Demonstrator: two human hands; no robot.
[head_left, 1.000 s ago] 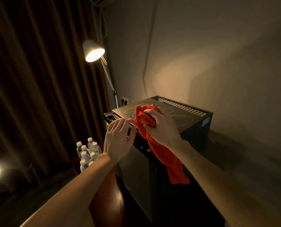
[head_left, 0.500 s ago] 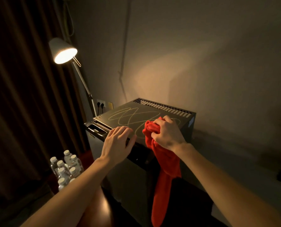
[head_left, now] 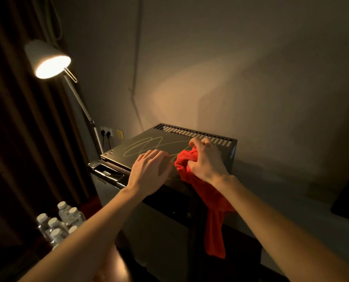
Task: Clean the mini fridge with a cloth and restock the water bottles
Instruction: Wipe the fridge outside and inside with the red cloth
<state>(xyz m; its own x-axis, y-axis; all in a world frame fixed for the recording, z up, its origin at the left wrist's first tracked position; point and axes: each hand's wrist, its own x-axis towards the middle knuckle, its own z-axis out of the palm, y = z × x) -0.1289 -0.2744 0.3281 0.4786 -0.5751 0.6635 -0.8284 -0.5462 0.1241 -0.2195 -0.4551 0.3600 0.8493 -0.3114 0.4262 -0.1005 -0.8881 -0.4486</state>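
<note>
The red cloth (head_left: 192, 163) lies bunched on top of the dark mini fridge (head_left: 165, 226), its tail hanging over the front edge toward six o'clock. The right hand (head_left: 207, 159) has its fingers curled round the bunched part. The left hand (head_left: 149, 171) rests flat just beside it at nine o'clock, fingers straight and close together on the scratched lid. Water bottles (head_left: 60, 222) with white caps stand down at eight o'clock. A lit lamp (head_left: 47, 60) leans in from ten o'clock beside dark curtains (head_left: 16, 139).
</note>
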